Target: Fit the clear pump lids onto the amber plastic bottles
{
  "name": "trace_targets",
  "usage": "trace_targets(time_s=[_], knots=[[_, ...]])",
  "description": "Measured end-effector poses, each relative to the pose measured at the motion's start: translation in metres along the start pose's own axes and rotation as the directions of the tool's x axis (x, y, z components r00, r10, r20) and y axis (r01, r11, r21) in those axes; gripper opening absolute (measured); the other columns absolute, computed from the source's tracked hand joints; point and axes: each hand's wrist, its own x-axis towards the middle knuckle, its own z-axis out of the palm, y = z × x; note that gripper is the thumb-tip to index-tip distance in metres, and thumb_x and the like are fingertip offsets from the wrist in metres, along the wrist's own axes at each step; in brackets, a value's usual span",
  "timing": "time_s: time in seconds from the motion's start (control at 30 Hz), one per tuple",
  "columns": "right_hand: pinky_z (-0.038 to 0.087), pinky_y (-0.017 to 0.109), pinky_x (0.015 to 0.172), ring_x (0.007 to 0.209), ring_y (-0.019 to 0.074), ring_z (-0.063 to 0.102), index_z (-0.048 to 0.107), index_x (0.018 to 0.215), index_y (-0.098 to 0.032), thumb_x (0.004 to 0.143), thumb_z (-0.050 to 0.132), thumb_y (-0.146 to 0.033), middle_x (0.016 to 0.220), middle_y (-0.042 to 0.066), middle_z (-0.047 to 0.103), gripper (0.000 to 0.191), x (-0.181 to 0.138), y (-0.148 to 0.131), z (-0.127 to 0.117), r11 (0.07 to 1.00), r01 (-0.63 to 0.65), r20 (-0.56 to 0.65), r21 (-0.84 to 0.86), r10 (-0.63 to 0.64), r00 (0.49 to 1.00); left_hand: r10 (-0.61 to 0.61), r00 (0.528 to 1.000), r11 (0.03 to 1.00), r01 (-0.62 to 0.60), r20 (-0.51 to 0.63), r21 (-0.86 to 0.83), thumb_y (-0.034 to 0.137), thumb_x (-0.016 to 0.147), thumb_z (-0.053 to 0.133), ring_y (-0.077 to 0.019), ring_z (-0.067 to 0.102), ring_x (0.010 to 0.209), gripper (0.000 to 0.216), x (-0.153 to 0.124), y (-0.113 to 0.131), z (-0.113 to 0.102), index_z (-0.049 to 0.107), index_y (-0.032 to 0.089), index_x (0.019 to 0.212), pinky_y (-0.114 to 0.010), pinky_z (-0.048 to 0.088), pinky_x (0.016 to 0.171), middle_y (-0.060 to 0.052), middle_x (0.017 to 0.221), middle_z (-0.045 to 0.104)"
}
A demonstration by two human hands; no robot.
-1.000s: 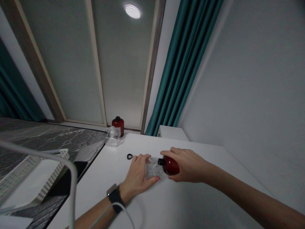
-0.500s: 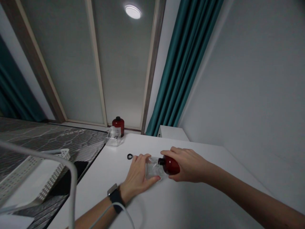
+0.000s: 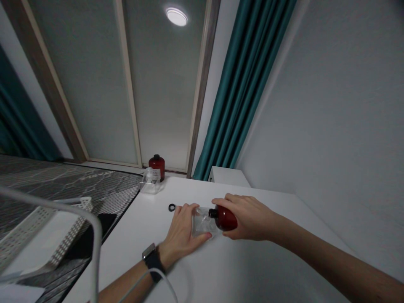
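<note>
My right hand (image 3: 244, 216) is wrapped round a dark red bottle (image 3: 226, 219), tipped on its side with its black neck pointing left. That neck lies over a clear plastic container (image 3: 202, 223). Thumb and fingers of my left hand (image 3: 186, 231) grip the container's left side on the white table. Whether liquid leaves the bottle I cannot tell. Just beyond my left fingers lies a small black ring-shaped cap (image 3: 171, 207).
At the table's far left corner stand a second red bottle (image 3: 160, 165) with a black cap and a clear box (image 3: 150, 187) with clear items in it. A white perforated basket (image 3: 67, 235) is at left. Pale curved tubing (image 3: 97, 240) crosses the near left.
Almost nothing differs. The bottle and my right hand have shifted very slightly left; my left hand keeps its hold on the container.
</note>
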Motion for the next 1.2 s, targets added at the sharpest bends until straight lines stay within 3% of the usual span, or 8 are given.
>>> trace_targets(time_s=[1.2], knots=[[0.043, 0.036, 0.072, 0.089, 0.0281, 0.065, 0.051, 0.133, -0.029, 0.073, 0.072, -0.041, 0.107, 0.008, 0.064, 0.065, 0.0021, -0.0016, -0.0070, 0.999, 0.024, 0.004, -0.037, -0.024, 1.000, -0.026, 0.999, 1.000, 0.027, -0.039, 0.007, 0.046, 0.077, 0.069, -0.0293, 0.057, 0.091, 0.063, -0.0001, 0.0010, -0.0010, 0.043, 0.015, 0.125, -0.047, 0.043, 0.083, -0.012, 0.106, 0.061]])
